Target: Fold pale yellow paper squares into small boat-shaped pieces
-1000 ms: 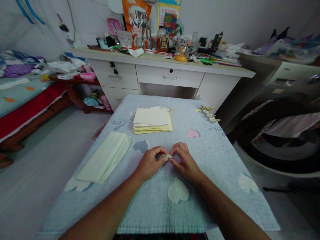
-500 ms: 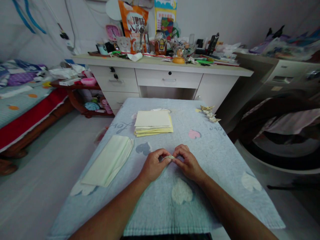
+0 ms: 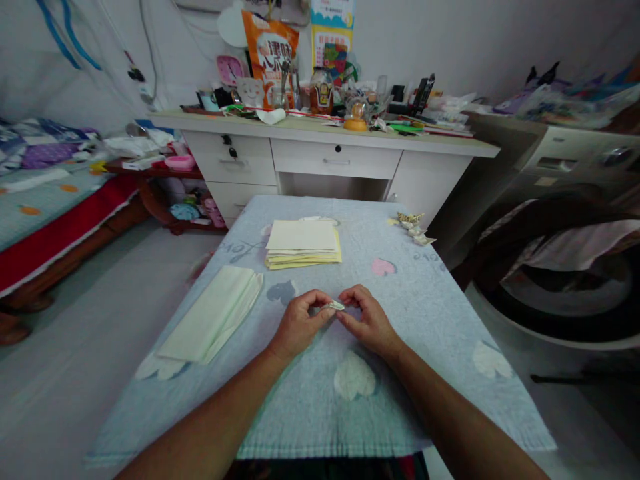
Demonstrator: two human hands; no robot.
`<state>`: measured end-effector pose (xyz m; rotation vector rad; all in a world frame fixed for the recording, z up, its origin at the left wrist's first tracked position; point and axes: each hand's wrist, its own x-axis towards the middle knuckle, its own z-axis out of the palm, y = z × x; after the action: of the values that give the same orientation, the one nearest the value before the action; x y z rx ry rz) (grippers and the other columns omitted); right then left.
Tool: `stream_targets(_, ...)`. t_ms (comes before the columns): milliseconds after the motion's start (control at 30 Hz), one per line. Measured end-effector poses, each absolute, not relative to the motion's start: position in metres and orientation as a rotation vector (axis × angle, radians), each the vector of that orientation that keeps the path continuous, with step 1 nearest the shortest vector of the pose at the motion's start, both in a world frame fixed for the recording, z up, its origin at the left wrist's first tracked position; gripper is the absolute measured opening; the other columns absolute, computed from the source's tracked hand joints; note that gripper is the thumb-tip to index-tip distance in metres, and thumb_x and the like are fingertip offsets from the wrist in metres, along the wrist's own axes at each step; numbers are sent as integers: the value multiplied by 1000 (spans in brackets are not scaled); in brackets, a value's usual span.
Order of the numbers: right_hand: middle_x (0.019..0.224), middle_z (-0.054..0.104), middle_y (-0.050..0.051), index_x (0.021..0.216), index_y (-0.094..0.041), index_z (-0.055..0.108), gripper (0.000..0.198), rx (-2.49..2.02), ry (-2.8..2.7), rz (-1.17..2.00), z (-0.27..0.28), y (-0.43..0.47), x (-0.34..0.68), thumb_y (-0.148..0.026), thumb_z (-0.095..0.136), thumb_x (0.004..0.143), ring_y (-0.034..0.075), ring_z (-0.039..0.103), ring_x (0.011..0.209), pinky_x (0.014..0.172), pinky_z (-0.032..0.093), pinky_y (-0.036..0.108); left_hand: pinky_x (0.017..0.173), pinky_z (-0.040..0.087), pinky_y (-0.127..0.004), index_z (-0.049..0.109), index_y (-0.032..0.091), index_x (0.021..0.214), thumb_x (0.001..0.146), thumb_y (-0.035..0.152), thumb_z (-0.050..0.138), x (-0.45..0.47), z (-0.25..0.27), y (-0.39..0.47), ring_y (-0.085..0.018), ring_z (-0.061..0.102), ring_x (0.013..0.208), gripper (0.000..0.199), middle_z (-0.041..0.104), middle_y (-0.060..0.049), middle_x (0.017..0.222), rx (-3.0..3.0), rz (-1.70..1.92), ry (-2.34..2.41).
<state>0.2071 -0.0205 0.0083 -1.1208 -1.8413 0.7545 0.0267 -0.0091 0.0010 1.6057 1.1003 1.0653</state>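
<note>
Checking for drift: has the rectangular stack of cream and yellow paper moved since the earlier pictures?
No. The stack sits in the same place, left of and slightly beyond the pink heart print on the pale blue cloth.

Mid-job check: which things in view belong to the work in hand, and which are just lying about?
Seem to belong: small folded piece in the left hand; stack of paper; folded pale sheets; cluster of small shapes, far right of the cloth.

Seem just lying about: orange bag; pink clock; jar.
</note>
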Motion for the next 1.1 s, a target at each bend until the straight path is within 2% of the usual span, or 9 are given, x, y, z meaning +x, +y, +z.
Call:
stream_targets(100,81,55,1,86,-20,59,9,-1091,-1902,774,10,-20,207,-29,61,84,17,52,82,76,40,30,73,45,-24,66,16,83,78,28,65,26,1,-8,-14,59,76,13,66,-1,79,1599,1083,1108)
stream_targets(200,82,56,2,87,-20,61,7,-1083,-1897,782,12,-20,207,-27,59,86,17,52,82,77,39,30,73,45,-24,65,16,83,78,29,65,25,3,-9,-15,59,77,13,65,-1,78,1612,1083,1113)
stream_targets(567,80,55,2,85,-20,62,9,-1088,-1865,800,18,-21,208,-27,57,87,17,52,82,77,38,30,75,45,-25,64,17,83,80,25,63,27,12,-11,-14,60,78,8,66,0,79,1739,1062,1149)
stream_targets(633,82,55,2,86,-19,62,11,-1081,-1835,855,18,-22,208,-28,56,87,18,51,83,78,38,30,76,45,-25,63,18,89,80,24,64,27,11,-11,-14,60,80,11,65,0,81,1756,1095,1174)
stream_targets(767,83,53,2,86,-19,60,13,-1069,-1760,994,18,-22,206,-29,52,88,17,50,83,77,38,30,82,46,-28,61,22,110,82,21,63,25,10,-13,-15,61,88,28,67,-1,94,1869,1106,1193)
stream_targets(933,77,49,0,83,-20,56,12,-1096,-1662,1105,15,-21,206,-29,50,84,16,46,77,72,36,28,81,46,-31,66,22,96,84,16,61,26,13,-14,-17,60,89,14,68,-2,90,2136,1106,1116)
stream_targets(1100,73,46,-1,80,-20,53,10,-1136,-1634,1135,12,-22,204,-29,50,80,15,44,73,68,34,26,79,48,-32,64,20,96,84,11,58,27,15,-17,-18,60,88,17,68,-4,90,2247,1182,1066)
